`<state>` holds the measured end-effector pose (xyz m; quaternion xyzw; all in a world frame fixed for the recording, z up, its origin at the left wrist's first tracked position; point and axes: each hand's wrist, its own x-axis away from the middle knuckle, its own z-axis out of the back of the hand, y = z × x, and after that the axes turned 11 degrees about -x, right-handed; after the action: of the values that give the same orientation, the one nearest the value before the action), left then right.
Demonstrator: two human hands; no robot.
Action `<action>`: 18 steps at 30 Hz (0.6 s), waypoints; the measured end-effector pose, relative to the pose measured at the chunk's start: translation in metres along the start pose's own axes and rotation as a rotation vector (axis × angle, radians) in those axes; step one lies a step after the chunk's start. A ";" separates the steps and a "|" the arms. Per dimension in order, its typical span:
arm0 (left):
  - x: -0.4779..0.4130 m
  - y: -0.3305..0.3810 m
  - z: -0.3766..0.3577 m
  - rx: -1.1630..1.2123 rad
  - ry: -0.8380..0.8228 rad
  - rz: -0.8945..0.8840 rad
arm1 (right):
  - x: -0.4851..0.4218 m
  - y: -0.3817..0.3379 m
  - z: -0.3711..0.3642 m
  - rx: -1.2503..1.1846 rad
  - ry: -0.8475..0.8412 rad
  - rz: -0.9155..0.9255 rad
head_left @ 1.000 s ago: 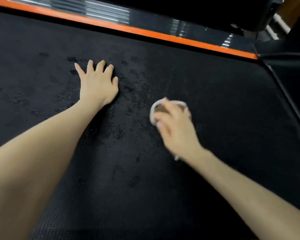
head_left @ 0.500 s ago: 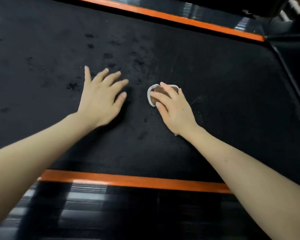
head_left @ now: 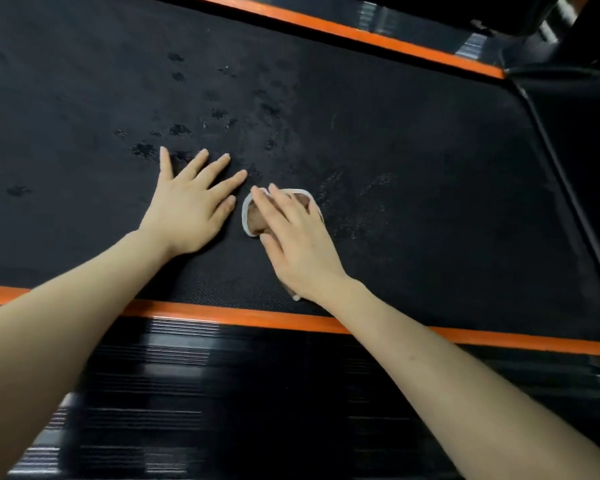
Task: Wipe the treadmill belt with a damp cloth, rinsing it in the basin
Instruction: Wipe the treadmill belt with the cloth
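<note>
Moved: right hand point(head_left: 297, 237) and cloth point(head_left: 254, 221) have slid closer to left hand point(head_left: 191, 209).
Right hand: fingers straight, pressing the cloth flat.
Left hand: spread flat on the belt, at 9 o'clock from the cloth.
Cloth: on treadmill belt point(head_left: 430, 150).

A damp-speckled black treadmill belt point(head_left: 430, 161) carries a white-edged cloth point(head_left: 255, 221) beneath the right hand point(head_left: 300, 247), the left hand point(head_left: 187, 211) flat beside it.
</note>
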<state>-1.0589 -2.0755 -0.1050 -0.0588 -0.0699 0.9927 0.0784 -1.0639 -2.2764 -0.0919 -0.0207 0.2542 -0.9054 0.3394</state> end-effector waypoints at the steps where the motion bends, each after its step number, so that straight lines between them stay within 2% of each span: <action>1: 0.000 0.000 -0.001 0.000 -0.004 0.001 | 0.006 0.007 0.008 0.014 -0.004 -0.008; 3: 0.001 -0.001 -0.001 0.001 0.002 -0.002 | 0.027 0.030 0.028 0.044 0.023 -0.065; 6: 0.000 0.002 0.001 0.004 0.003 -0.014 | 0.065 0.067 0.060 0.050 0.067 -0.294; 9: -0.003 0.004 0.002 0.015 -0.012 -0.021 | 0.058 0.055 0.054 0.071 0.137 -0.412; 12: -0.004 0.001 0.001 0.034 -0.017 -0.010 | 0.020 0.009 0.015 0.083 0.082 -0.260; 14: -0.003 -0.001 0.001 0.058 -0.015 -0.013 | 0.011 -0.014 -0.001 -0.034 0.020 -0.197; 16: -0.001 -0.002 0.001 0.054 -0.016 -0.020 | 0.022 -0.011 0.011 -0.128 -0.092 -0.108; 18: 0.000 -0.003 0.001 0.030 -0.019 -0.033 | 0.048 0.011 0.033 -0.108 -0.195 0.075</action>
<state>-1.0586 -2.0730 -0.1031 -0.0472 -0.0567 0.9928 0.0947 -1.0874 -2.3279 -0.0750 -0.1174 0.2689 -0.8708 0.3946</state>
